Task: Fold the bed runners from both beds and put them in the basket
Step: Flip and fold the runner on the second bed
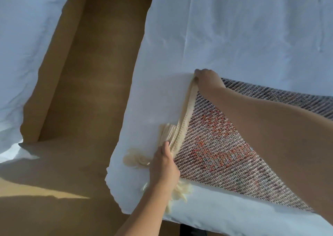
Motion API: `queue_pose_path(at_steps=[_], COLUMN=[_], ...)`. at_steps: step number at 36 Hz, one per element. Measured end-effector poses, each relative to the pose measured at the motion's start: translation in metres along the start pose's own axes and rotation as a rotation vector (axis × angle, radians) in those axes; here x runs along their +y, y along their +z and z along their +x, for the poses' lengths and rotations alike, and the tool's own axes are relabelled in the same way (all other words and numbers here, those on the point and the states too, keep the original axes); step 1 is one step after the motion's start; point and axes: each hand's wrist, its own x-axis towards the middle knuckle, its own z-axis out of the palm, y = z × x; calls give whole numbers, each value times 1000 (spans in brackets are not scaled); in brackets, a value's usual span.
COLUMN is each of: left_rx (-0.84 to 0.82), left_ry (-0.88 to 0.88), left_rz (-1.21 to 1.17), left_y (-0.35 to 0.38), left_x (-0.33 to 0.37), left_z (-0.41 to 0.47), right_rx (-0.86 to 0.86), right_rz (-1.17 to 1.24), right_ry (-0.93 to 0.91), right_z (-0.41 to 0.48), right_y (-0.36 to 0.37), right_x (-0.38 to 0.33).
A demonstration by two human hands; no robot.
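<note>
A woven bed runner (pixel 219 145), grey and white with orange-red flecks and a cream fringed end, lies across the white bed (pixel 234 37) at the right. My right hand (pixel 207 79) grips the far corner of the fringed end. At the near corner my left hand (pixel 164 165) holds the same cream edge. The cream edge band (pixel 182 127) runs taut between both hands. Loose tassels (pixel 137 159) spill onto the sheet beside my left hand. My right forearm hides part of the runner.
A second white bed (pixel 23 55) stands at the left. A brown floor aisle (pixel 81 91) runs between the two beds and widens at the lower left. No basket is in view.
</note>
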Motion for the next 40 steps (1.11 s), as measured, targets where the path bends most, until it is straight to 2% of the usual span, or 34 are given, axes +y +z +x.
queue_pose_path(at_steps=[3, 7, 13, 22, 32, 34, 40], left_rx=[187, 253, 183, 106, -3, -18, 14], left_ry=[137, 284, 331, 428, 742, 785, 731], left_rz=[69, 124, 208, 255, 315, 333, 320], left_y=[9, 23, 64, 116, 209, 221, 223], left_x=[4, 27, 65, 135, 241, 254, 250], left_z=[6, 15, 19, -3, -35, -52, -56], right_rx=[-41, 14, -8, -4, 18, 23, 21], right_rz=[192, 14, -157, -202, -223, -205, -151], right_ry=[-67, -190, -178, -87, 112, 119, 74], right_z=[-11, -30, -56, -94, -151, -154, -168], right_y=[16, 37, 51, 43, 32, 30, 30], right_x=[5, 16, 60, 170, 347, 362, 364])
